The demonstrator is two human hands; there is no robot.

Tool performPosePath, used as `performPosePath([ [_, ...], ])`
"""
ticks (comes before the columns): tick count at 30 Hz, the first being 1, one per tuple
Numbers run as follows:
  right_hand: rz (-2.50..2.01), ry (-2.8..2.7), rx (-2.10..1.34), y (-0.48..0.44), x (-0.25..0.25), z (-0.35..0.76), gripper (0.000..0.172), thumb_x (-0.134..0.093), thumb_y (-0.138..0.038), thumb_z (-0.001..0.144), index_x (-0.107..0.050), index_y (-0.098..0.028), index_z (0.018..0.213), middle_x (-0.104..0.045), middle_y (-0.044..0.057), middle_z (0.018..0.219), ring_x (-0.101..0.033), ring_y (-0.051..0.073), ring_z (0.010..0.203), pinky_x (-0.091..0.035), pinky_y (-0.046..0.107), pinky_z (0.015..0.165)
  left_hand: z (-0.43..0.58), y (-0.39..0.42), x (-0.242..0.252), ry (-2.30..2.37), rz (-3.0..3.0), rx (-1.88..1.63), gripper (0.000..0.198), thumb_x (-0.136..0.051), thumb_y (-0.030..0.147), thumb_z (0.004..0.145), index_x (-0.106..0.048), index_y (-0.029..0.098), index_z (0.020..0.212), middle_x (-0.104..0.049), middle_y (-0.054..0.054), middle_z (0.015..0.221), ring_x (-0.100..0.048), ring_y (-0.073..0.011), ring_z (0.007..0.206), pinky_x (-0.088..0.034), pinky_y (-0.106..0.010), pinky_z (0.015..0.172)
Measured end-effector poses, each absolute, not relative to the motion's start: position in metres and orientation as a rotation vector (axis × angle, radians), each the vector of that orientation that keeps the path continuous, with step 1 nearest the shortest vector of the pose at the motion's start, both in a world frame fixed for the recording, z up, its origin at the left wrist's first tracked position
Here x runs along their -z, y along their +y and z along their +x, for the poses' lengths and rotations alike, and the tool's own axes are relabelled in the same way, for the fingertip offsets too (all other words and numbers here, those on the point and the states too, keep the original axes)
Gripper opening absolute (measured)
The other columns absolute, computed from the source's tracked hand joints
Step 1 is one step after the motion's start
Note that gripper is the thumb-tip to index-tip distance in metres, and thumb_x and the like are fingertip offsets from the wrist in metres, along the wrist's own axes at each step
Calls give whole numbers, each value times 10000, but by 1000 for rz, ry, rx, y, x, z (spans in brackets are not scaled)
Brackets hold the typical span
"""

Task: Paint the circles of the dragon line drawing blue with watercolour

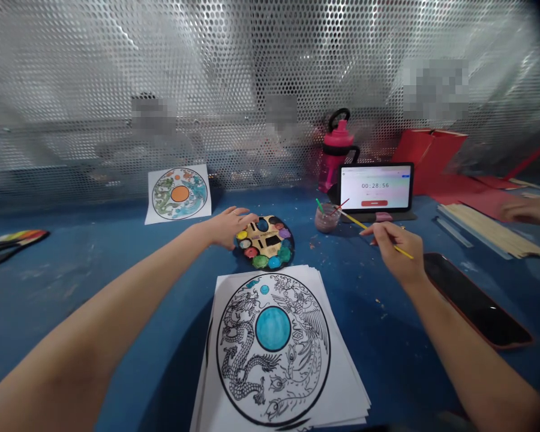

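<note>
My left hand (232, 227) rests at the upper left edge of the round paint palette (270, 243), its fingers closed on the rim. Between the fingers of my right hand (396, 246) is a thin yellow paintbrush (357, 222), its tip reaching toward the jar of cloudy water (327, 219), where other brushes stand. Nearest to me lies a stack of printed sheets (342, 384). The top one shows a dragon and a phoenix in a circle, with a blue-painted centre disc (273, 329) and a small blue disc above it.
A coloured sample sheet (179, 193) leans on the perforated metal panel (261, 60). Behind the jar stand a pink bottle (335, 159) and a tablet (375, 187) showing 00:28:56. A phone (477, 300), wooden sticks (495, 231) and another person's hand (528, 210) are at right.
</note>
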State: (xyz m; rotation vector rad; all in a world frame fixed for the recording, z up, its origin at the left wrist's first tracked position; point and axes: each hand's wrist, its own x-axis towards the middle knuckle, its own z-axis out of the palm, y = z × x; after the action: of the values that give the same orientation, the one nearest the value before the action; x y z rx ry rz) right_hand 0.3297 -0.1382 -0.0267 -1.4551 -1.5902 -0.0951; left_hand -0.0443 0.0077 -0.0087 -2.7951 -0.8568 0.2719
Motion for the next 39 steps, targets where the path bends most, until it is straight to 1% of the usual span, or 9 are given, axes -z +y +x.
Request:
performPosePath([
  [4,-1454,-1583,92,-138,28,330,310,-453,-349,908,-716,-218,810,-628,0,625,-587,129,576,-411,256,590,-30,8,5,-807,-2838,-323,866,-696,198,499,-316,208,1277,-460,-123,1324,-334,-314,1268,-247,-405,1035],
  [9,-1473,-1580,99,-137,29,332,307,-459,-346,908,-716,-214,802,-617,-10,590,-586,121,565,-404,253,600,-24,9,2,-820,-2855,-367,883,-708,222,473,-318,171,1264,-473,-164,1278,-373,-330,1211,-292,-413,991],
  [11,-1477,-1579,94,-137,29,332,310,-456,-347,909,-715,-215,800,-619,-11,591,-591,121,570,-405,251,600,-23,11,1,-839,-2864,-375,887,-713,236,458,-329,170,1255,-488,-161,1246,-388,-337,1185,-312,-415,971],
  [16,-1470,-1564,75,-136,30,333,312,-453,-351,909,-707,-213,791,-640,-5,634,-597,120,574,-414,250,597,-13,12,1,-890,-2913,-364,873,-705,316,470,-331,191,1249,-563,-100,1077,-430,-327,1106,-375,-399,901],
  [20,-1462,-1547,67,-136,30,334,309,-459,-352,907,-703,-213,779,-632,-7,615,-597,118,565,-414,245,585,-8,7,6,-921,-2939,-317,921,-721,393,442,-333,183,1250,-547,-101,1036,-449,-325,1048,-412,-374,838],
  [25,-1460,-1556,59,-136,29,333,311,-457,-351,910,-710,-214,792,-632,-5,610,-596,117,564,-415,246,589,-8,-2,14,-996,-2941,-205,878,-668,510,513,-339,162,1249,-522,-93,960,-490,-296,964,-432,-339,764],
  [28,-1472,-1560,47,-137,29,333,306,-456,-355,911,-714,-218,822,-627,-6,606,-600,120,571,-413,248,590,-7,-9,18,-1029,-2923,-129,837,-636,557,542,-381,137,1220,-517,-106,941,-481,-311,971,-425,-356,769],
  [32,-1468,-1568,35,-138,28,331,309,-452,-362,912,-710,-216,824,-631,-3,627,-599,121,578,-414,247,594,-8,-22,21,-1044,-2913,-35,754,-635,510,561,-430,131,1180,-533,-117,946,-465,-317,978,-412,-364,781],
  [39,-1517,-1600,38,-136,30,331,323,-448,-376,908,-686,-213,762,-635,-2,628,-604,128,583,-415,243,593,-13,-44,28,-1107,-2938,119,797,-623,488,592,-375,123,1256,-540,-131,1038,-446,-312,1022,-411,-372,829],
])
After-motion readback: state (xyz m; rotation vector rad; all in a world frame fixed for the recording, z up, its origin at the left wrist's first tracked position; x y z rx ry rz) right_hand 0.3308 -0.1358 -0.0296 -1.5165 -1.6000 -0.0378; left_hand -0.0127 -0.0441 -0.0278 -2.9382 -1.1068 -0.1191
